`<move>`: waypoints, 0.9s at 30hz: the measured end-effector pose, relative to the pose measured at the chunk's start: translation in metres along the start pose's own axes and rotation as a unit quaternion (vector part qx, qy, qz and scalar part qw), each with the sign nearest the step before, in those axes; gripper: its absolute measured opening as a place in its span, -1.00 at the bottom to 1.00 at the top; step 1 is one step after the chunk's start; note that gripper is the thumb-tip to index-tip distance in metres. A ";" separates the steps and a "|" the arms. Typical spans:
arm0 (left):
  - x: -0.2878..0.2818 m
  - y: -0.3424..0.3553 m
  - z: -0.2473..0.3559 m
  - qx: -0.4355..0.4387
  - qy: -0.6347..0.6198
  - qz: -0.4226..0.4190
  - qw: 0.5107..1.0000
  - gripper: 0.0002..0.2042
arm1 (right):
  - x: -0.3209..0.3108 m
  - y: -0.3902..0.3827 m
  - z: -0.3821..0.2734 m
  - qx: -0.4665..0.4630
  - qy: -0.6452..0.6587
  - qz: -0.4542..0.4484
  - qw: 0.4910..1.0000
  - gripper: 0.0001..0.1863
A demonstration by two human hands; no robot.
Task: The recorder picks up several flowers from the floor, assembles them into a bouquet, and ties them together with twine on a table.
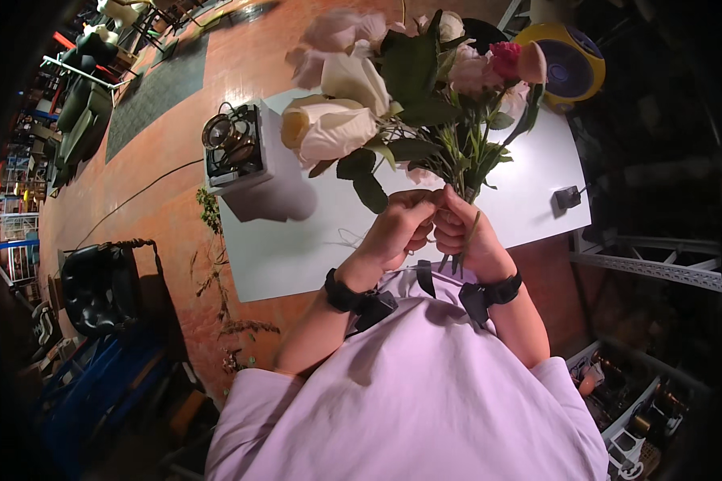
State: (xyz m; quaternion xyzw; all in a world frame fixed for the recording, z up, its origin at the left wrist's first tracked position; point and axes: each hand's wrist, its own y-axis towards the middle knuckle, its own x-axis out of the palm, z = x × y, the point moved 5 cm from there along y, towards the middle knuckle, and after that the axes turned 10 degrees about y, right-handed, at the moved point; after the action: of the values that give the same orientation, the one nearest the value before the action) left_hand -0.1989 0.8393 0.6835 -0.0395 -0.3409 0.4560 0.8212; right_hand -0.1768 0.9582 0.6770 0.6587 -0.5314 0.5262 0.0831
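Bouquet [459, 152] was up in front of the person's chest, over the near edge of the white table [297, 260], heads pointing away, stem ends poking out below the hands toward the lilac shirt [433, 377].

Grip: right hand [475, 238] had its fingers curled around the stem bundle, one green stem lying over it. Left hand [399, 228] was curled just beside, thumb and forefinger brought together by the right thumb; whether it pinched a stem or only braced the bunch, couldn't tell.

Handling, as a judgement: light overall but top-heavy. The big white rose [337, 132] leaned out left, well off the grip line, so the bunch likely wanted to roll that way. Stems looked thin, semi-stiff, probably prone to slide past each other if squeezed unevenly. Petals looked soft and easy to bruise or crease; the pink flower [469, 72] and red flower [505, 60] sat packed close on the right side. Real or artificial: not certain.

Best hold: bare stems just below the leaves [413, 148], where the bundle narrowed, firm but not crushing. Heads and leaves were poor grip points.
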 end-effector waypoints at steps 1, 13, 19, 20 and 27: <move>0.000 0.000 0.001 0.000 0.004 -0.012 1.000 -0.80 | 0.000 0.000 0.001 0.003 0.001 0.000 1.000 -0.46; 0.001 0.000 0.005 -0.028 -0.046 0.004 0.999 -0.67 | 0.000 0.002 0.002 0.029 0.028 -0.030 0.999 -0.50; 0.004 -0.002 0.007 -0.031 -0.070 0.053 0.996 -0.67 | 0.010 0.005 0.005 0.004 0.044 0.009 0.999 -0.52; 0.002 -0.001 0.005 -0.022 -0.080 0.069 0.994 -0.70 | 0.011 0.006 0.005 0.004 0.044 0.009 0.999 -0.52; -0.003 0.009 -0.008 -0.001 -0.112 0.102 0.989 -0.75 | 0.009 0.008 0.004 0.006 0.023 0.046 0.999 -0.55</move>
State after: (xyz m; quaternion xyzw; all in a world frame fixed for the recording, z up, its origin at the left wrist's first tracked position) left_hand -0.2012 0.8446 0.6723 -0.0238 -0.4249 0.5386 0.7272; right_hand -0.1820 0.9468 0.6784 0.6213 -0.5562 0.5478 0.0672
